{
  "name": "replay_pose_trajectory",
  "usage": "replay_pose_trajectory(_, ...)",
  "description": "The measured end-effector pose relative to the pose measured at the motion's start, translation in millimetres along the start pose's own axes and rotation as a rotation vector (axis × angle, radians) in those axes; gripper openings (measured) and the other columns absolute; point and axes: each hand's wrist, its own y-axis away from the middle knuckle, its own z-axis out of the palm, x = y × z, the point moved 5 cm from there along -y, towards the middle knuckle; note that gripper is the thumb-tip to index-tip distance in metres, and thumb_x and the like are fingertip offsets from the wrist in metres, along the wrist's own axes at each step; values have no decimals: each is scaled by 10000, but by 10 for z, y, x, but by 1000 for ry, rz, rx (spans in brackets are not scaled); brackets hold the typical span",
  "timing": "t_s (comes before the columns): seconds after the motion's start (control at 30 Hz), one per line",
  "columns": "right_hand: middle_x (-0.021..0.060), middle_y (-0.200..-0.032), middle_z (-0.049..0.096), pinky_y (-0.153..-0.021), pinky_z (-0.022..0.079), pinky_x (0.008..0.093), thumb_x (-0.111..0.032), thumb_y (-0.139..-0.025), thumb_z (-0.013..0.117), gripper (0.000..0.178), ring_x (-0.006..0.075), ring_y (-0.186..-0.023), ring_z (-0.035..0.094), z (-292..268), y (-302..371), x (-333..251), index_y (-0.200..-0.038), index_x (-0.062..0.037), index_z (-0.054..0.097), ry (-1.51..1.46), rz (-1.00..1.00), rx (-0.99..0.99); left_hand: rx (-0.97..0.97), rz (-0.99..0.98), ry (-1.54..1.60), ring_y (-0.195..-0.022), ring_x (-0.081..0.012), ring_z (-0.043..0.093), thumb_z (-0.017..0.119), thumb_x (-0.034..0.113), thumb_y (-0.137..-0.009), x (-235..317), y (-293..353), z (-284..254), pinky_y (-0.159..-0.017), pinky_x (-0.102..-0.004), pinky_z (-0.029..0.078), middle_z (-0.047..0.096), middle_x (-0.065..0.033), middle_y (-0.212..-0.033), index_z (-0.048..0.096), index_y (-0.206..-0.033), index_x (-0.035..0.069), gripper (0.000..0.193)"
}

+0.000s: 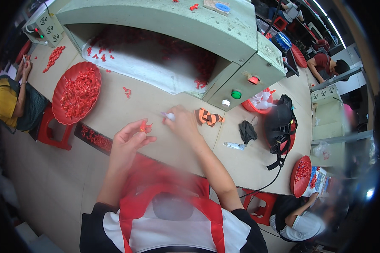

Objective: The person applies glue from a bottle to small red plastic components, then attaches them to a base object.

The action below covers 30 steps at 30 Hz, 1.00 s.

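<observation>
My left hand (pixel 128 138) pinches a small red moulded figure (pixel 144 126) between thumb and fingertips, above the near part of the table. Just right of it, my right hand (pixel 184 123) is closed round a small squeeze bottle (pixel 170 116) with a whitish body. The bottle's thin tip points left, toward the red figure but apart from it. A red piece (pixel 127 91) lies by itself on the table beyond my left hand. An orange and brown striped cloth (pixel 209 117) rests just right of my right hand.
A pale green machine (pixel 156 23) spans the far side, with red pieces on a white sheet (pixel 135 76) inside. At left stands a red basket (pixel 98 86) of red pieces. At right are a tub of bottles (pixel 261 110), black cloth (pixel 248 131) and black bag (pixel 280 122). Co-workers sit at both sides.
</observation>
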Motion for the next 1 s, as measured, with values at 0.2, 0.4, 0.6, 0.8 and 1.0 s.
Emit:
replay_pose_trajectory(0.2,126,-869,610,-689,472,359,-86,-705,629,163,302,-764,599,-211,137,59,-860,-33,633,-60,24,202,-10,3,22,-841,-206,634,551,57,-851,37,-33,-16,-732,-236,511,593,-125,-1046,498,-1183,-23,346)
replay_pose_trajectory(0.4,97,-817,617,-656,469,333,-98,-723,657,137,266,-725,604,-203,221,-82,-845,-38,643,-236,89,22,64,143,91,-857,-196,631,516,55,-876,96,-178,-339,-746,-228,532,578,-136,-1052,471,-1201,-38,341)
replay_pose_trajectory(0.6,77,-848,596,-629,476,367,-97,-707,660,130,280,-711,595,135,197,-361,-833,-72,644,-147,-54,-137,126,200,83,-881,-207,627,520,43,-868,210,-130,-513,-750,-223,527,575,-143,-1052,453,-1218,-40,366)
replay_pose_trajectory(0.8,98,-864,608,-633,490,358,-67,-700,625,180,269,-713,608,152,167,-357,-878,-79,650,-98,-24,-123,105,161,80,-878,-209,628,527,27,-857,105,-118,-471,-751,-228,523,577,-143,-1049,452,-1218,-41,375)
replay_pose_trajectory(1.0,104,-865,640,-631,507,275,-50,-784,565,182,156,-728,626,-237,349,-114,-956,-7,608,-746,320,-145,-49,82,-14,-842,-199,634,554,-4,-826,-2,-124,-86,-723,-237,509,585,-116,-1038,477,-1190,-40,373)
